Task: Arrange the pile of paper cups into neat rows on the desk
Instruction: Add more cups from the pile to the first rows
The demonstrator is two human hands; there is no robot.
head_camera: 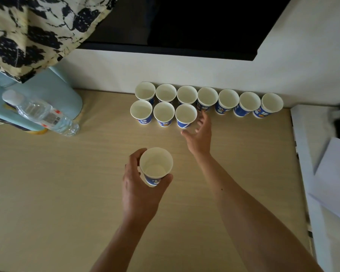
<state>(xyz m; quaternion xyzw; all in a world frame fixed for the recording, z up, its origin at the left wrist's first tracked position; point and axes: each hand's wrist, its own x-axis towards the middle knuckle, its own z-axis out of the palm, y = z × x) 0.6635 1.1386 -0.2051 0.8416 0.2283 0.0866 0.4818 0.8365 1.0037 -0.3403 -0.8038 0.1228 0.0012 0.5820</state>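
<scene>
Several blue-and-white paper cups stand upright against the wall in a back row [207, 97]. A shorter front row of three cups [163, 113] stands before its left part. My left hand [139, 189] grips a stack of paper cups [156, 165] above the middle of the desk [67, 183]. My right hand [199, 134] reaches forward with fingers spread, right beside the third front-row cup [185, 115]. Its fingers are around nothing, and I cannot tell whether they touch that cup.
A clear water bottle [41, 112] lies on a light blue object [47, 91] at the left. A patterned black-and-cream cloth [37, 30] hangs over it. A dark screen [185, 22] sits above the wall. White paper sheets [330, 183] lie past the desk's right edge.
</scene>
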